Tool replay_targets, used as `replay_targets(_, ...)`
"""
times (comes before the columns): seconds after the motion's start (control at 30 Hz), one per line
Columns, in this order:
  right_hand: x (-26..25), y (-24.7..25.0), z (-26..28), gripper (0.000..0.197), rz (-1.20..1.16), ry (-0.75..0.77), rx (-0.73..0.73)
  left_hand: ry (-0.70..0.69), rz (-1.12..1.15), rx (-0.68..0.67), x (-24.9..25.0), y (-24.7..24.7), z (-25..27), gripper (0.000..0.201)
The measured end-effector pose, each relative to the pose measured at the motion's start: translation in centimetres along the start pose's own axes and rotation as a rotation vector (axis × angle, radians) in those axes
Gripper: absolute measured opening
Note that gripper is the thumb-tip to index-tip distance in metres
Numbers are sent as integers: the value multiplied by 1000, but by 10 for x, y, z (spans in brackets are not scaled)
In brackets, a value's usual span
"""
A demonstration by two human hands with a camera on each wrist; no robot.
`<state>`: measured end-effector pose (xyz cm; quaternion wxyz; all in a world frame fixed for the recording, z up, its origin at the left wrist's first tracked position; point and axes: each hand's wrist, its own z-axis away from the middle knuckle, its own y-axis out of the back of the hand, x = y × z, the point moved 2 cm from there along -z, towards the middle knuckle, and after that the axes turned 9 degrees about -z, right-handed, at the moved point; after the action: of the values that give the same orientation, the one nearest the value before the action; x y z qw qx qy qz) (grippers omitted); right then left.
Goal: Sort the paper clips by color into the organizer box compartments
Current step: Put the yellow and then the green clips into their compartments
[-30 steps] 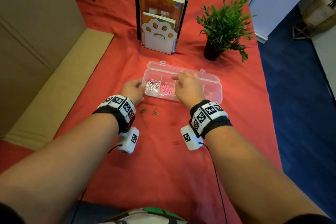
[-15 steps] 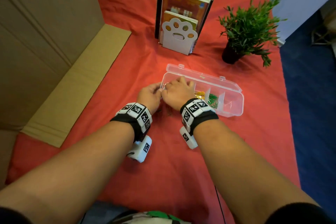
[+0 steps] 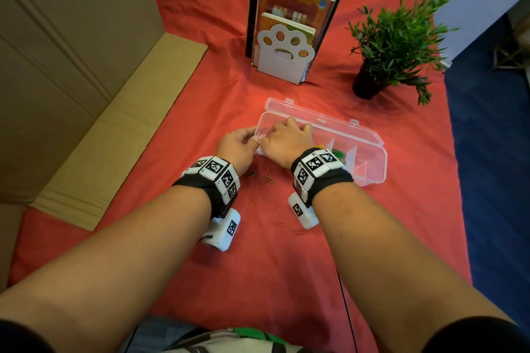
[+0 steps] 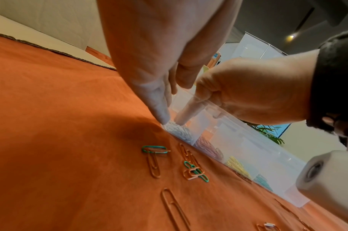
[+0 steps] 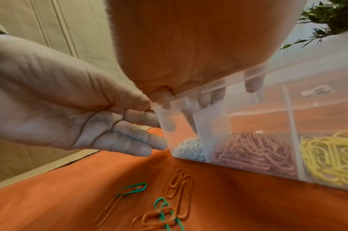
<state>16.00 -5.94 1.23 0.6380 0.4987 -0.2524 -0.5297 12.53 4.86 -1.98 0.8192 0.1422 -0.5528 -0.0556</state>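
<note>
The clear organizer box (image 3: 370, 137) lies open on the red cloth. It holds white clips (image 5: 188, 148), pink clips (image 5: 252, 150), yellow clips (image 5: 331, 156) and green clips (image 3: 339, 155) in separate compartments. My left hand (image 3: 252, 140) rests straight fingers (image 5: 129, 145) against the box's left end wall. Its thumb and forefinger pinch a thin pink clip (image 3: 263, 135) at the corner rim. My right hand (image 3: 275, 135) reaches over the front wall, and its forefinger (image 4: 184, 115) points down into the white compartment. Loose orange clips (image 5: 181, 184) and green clips (image 5: 132, 188) lie in front of the box.
Books behind a white paw-shaped bookend (image 3: 282, 57) stand behind the box. A potted plant (image 3: 393, 46) stands at the back right. Cardboard (image 3: 86, 123) lines the table's left side. The cloth's right edge drops to blue floor (image 3: 487, 180). More orange clips (image 4: 175, 207) lie nearer me.
My right hand has moved left from the box's middle compartments to its left end and now meets the left hand there. The left hand has stayed at that end.
</note>
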Motion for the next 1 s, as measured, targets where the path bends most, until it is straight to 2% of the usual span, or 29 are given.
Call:
replay_targets(0.13,0,0,-2,44,44,12,-2,17,16,-10,1,1,1,30)
replay_targets(0.3,3,5,-5,35,110,52,-66,125,102,-75,2,3,1,29)
replay_targets(0.53,2,8,-5,36,90,39,-119,188,114,-111,4,8,0,29)
replay_targets(0.6,2,10,-6,33,112,75,-85,203,131,-123,5,8,1,29)
replay_targets(0.7,4,13,-9,34,42,97,54,227,162,-138,6,10,1,28)
replay_targets(0.83,1,11,-10,28,180,138,205,239,168,-148,7,12,0,28)
replay_targets(1.0,-4,14,-15,23,138,102,184,233,146,-136,6,12,1,27)
